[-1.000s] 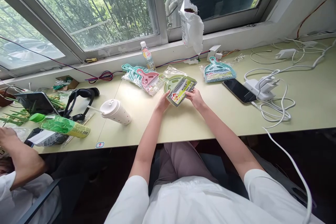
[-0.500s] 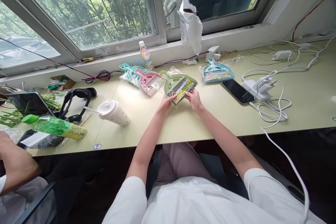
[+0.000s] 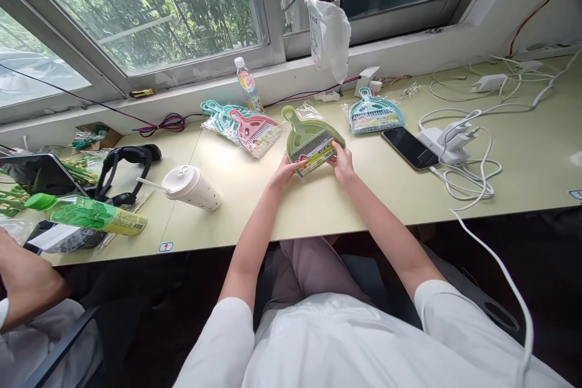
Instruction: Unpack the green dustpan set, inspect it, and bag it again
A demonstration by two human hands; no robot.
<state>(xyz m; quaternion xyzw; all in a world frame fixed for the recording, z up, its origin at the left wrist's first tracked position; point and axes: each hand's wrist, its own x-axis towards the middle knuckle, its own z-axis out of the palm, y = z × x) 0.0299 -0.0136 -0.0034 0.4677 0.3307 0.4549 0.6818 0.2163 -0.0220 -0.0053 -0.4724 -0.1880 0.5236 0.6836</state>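
Observation:
Both my hands hold a green dustpan and brush set (image 3: 309,140) in clear plastic wrap, tilted up over the table with its handle pointing away from me. My left hand (image 3: 285,173) grips the lower left corner, thumb on the front near the label. On the right edge my right hand (image 3: 342,163) is closed, its thumb lying over the yellow-black label. Just beyond, to the left, lies a wrapped pink dustpan set (image 3: 254,132) partly over several teal dustpan sets (image 3: 222,114). A wrapped blue-green dustpan set (image 3: 375,113) rests to the right.
On the left stand a white cup with straw (image 3: 193,187), a green bottle lying down (image 3: 91,214) and a black headset (image 3: 125,173). To the right are a phone (image 3: 410,148) and a charger with tangled white cables (image 3: 448,145). Another person's arm (image 3: 30,279) is at far left.
The green dustpan set has been tipped more upright towards me, and my right hand has shifted up along its right edge. The whole view has moved slightly.

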